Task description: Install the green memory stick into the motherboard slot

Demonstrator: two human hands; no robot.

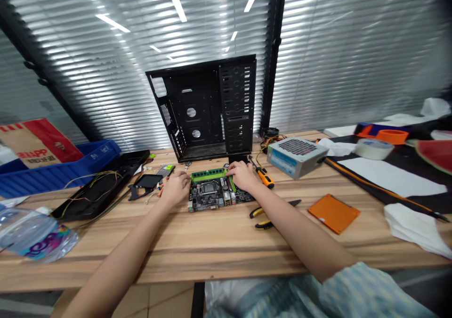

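A motherboard (212, 196) lies flat on the wooden table, its bare processor socket facing up. Along its far edge a green RAM stick (208, 173) stands in a bright green slot. My left hand (176, 187) has its fingers closed at the stick's left end. At the opposite end, the thumb and fingers of my right hand (243, 175) are closed on the stick; the exact contact is partly hidden. A screwdriver (265, 178) with an orange and black handle lies right beside my right hand. Pliers (263, 218) with yellow and black handles lie partly under my right forearm.
Behind the board stands an open black computer case (208, 110). To the right are a power supply (296, 155), an orange drive-shaped plate (334, 213) and a tape roll (373, 149). At left are a blue bin (70, 172), a black panel with wires (95, 195) and a plastic bottle (38, 235).
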